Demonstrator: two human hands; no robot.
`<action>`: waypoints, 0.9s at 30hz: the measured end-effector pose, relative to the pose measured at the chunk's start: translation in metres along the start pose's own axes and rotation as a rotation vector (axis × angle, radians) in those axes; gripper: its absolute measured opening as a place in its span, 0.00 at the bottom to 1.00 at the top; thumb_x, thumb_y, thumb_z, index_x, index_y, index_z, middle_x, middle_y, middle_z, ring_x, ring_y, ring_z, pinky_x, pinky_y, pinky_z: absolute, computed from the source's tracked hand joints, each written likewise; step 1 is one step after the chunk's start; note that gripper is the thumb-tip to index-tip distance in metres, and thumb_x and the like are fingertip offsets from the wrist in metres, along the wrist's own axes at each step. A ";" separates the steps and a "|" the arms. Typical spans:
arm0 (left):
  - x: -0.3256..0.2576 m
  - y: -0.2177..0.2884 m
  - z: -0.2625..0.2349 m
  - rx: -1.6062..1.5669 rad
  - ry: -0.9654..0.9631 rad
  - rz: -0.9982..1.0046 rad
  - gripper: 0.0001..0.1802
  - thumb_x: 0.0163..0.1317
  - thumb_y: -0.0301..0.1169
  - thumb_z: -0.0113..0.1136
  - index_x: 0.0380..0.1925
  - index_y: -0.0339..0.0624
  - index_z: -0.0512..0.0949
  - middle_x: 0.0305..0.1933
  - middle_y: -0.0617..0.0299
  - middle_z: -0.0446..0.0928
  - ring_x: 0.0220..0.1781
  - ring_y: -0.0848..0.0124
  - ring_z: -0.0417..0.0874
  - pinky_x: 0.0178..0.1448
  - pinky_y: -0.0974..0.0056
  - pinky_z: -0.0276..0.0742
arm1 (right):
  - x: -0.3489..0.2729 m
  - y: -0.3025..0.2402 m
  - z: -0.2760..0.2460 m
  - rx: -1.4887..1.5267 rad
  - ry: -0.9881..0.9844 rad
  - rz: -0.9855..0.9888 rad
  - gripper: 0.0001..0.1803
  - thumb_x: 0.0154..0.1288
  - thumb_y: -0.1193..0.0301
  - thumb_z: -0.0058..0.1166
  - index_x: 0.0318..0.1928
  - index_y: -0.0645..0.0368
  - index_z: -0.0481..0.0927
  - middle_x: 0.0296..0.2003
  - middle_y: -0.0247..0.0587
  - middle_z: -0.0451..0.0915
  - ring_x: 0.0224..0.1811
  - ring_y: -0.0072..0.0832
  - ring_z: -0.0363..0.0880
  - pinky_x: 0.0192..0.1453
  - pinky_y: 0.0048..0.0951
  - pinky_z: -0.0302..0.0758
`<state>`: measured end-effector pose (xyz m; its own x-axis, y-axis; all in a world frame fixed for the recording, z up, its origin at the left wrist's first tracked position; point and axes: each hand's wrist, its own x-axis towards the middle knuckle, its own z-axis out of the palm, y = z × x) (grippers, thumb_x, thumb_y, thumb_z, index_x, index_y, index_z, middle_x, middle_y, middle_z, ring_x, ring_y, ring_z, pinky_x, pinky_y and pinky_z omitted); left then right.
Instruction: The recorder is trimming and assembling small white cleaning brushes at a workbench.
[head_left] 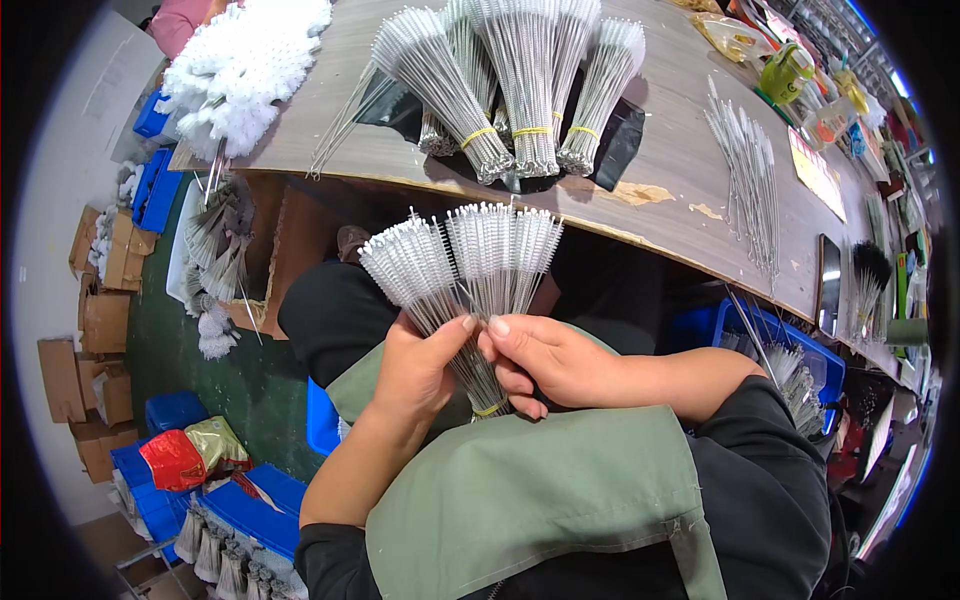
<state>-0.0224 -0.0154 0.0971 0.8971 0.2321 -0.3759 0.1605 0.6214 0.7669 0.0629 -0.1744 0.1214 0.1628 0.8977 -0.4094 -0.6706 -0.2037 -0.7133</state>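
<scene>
Over my lap I hold a bundle of straw brushes (500, 250), with white bristle heads fanned upward and thin twisted wire stems. A yellow rubber band (487, 409) circles the stems low down, near my green apron (560, 470). My left hand (415, 365) is closed round the left side of the stems, thumb on top. From the right, my right hand (550, 360) grips the stems between thumb and curled fingers. The two thumbs nearly meet in front. The heads part into a left and a right cluster. My palms hide some of the stems.
Several banded brush bundles (530, 80) stand on the wooden table (660, 130) ahead, with loose brushes (745, 180) to their right. A fluffy white brush pile (245, 70) lies far left. A phone (829, 285) lies near the right edge. Blue bins (835, 365) flank me.
</scene>
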 end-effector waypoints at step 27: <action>-0.001 -0.005 -0.001 -0.010 0.070 0.032 0.12 0.59 0.20 0.55 0.44 0.33 0.73 0.40 0.58 0.77 0.39 0.70 0.80 0.45 0.65 0.77 | 0.008 0.014 0.004 0.000 0.021 -0.084 0.20 0.75 0.54 0.28 0.34 0.56 0.63 0.17 0.29 0.62 0.14 0.18 0.64 0.18 0.21 0.62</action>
<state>-0.0248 -0.0181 0.0928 0.8705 0.3037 -0.3874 0.1282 0.6200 0.7741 0.0520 -0.1679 0.1106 0.2334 0.9034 -0.3597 -0.6537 -0.1281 -0.7459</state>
